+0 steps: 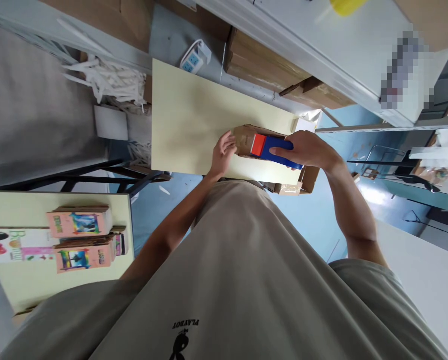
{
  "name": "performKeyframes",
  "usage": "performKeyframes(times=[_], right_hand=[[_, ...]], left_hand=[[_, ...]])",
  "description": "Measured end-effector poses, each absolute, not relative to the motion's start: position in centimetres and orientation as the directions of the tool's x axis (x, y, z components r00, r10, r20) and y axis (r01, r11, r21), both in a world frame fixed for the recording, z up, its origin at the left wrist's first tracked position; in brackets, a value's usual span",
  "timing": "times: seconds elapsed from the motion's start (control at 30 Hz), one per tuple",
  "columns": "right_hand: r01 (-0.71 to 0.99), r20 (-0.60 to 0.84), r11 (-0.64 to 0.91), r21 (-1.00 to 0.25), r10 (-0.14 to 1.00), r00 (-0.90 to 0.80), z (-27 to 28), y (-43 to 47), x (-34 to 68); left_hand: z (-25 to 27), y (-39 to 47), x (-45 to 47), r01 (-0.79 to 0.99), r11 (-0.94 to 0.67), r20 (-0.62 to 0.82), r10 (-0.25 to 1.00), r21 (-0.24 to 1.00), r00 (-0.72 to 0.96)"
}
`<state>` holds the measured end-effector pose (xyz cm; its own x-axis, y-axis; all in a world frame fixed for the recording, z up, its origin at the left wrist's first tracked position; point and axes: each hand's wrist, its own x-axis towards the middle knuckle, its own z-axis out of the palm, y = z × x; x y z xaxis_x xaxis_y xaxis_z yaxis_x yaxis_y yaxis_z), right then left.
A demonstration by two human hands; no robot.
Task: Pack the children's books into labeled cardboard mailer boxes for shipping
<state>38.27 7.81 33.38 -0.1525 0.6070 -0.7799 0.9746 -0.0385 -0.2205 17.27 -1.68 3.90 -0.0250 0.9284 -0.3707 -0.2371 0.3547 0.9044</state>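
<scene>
My right hand (309, 149) is wrapped around a blue and red block-shaped object (259, 145), with the thumb stretched along its top. What kind of thing it is I cannot tell. It sits in or on a narrow brown cardboard box (243, 141) on the cream table (186, 120); the hand hides part of the box's right end. My left hand (224, 150) is at the box's left end, fingers apart and slightly bent, close to or touching the cardboard. It grips nothing that I can see.
A white power strip (194, 57) lies beyond the table, near large cardboard boxes (265, 62). A grey-white shelf edge (321, 75) runs along the upper right. At left, a second table (114, 270) bears packs with colourful pictures (81, 223). Another carton (309, 180) stands by the table's right end.
</scene>
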Motion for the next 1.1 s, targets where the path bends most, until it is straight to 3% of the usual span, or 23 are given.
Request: performKeyframes(times=[0.1,0.2,0.4,0.5,0.77,0.97,1.1], right_hand=[[0.974,-0.785,-0.043,-0.223,0.601,-0.153,33.5,7.7,38.0],[0.977,-0.800,-0.047,-0.209,0.583,-0.143,33.9,7.6,37.5],[0.987,-0.794,0.063,-0.147,0.588,-0.156,34.4,7.1,36.5],[0.988,-0.789,0.115,-0.101,0.596,-0.150,34.5,6.8,35.9],[0.990,-0.755,0.140,-0.023,0.647,-0.109,34.7,6.4,34.0],[0.992,-0.760,0.124,0.034,0.647,-0.055,34.9,6.5,34.7],[0.995,-0.766,0.088,0.054,0.642,-0.015,34.7,6.1,36.5]], left_hand=[[5.2,-2.5,17.2,-0.156,0.256,-0.237,0.963,0.954,0.128],[5.9,-2.3,17.5,-0.056,0.178,-0.167,0.972,0.982,0.163],[8.1,0.4,16.6,0.308,0.110,-0.217,0.915,0.945,0.341],[9.3,1.9,16.5,0.399,0.045,-0.221,0.887,0.916,0.405],[9.5,3.1,18.0,0.459,-0.030,-0.200,0.873,0.888,0.444],[9.0,2.8,18.4,0.349,-0.090,-0.093,0.876,0.933,0.474],[8.5,2.7,18.3,0.317,-0.044,-0.118,0.872,0.947,0.475]])
